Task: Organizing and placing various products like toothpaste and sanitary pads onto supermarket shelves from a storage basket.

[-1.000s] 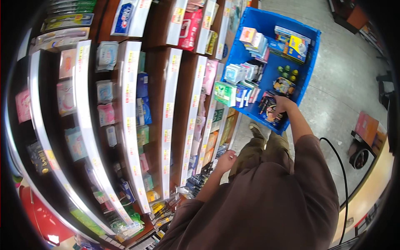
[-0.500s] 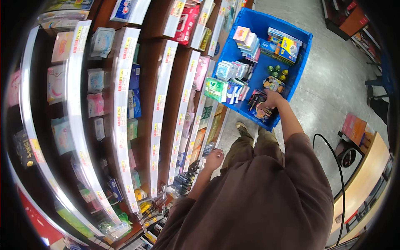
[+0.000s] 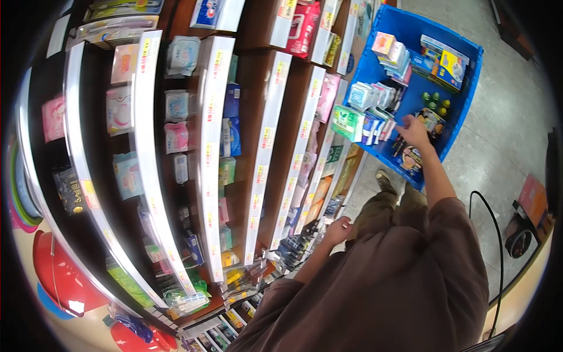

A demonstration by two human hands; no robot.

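Observation:
My right hand is inside the blue plastic crate, its fingers stretched out over the goods and holding nothing I can see. Just below it lie dark patterned packs. To its left stands a row of small upright packs, with a green and white pack at the end. Small bottles with green and yellow caps stand beyond the hand, beside another dark pack. My left hand hangs near the lower shelf edge, fingers curled in and apparently nothing in them.
Shelves with white price rails fill the left side, carrying soft packs such as a red one. A yellow and blue box lies at the crate's far end. A black cable hangs at right; a red bucket stands lower left.
My right hand has lifted off the dark packs and shifted toward the row of small packs. The view has swung, moving shelves and crate rightward; the red bucket shows more fully.

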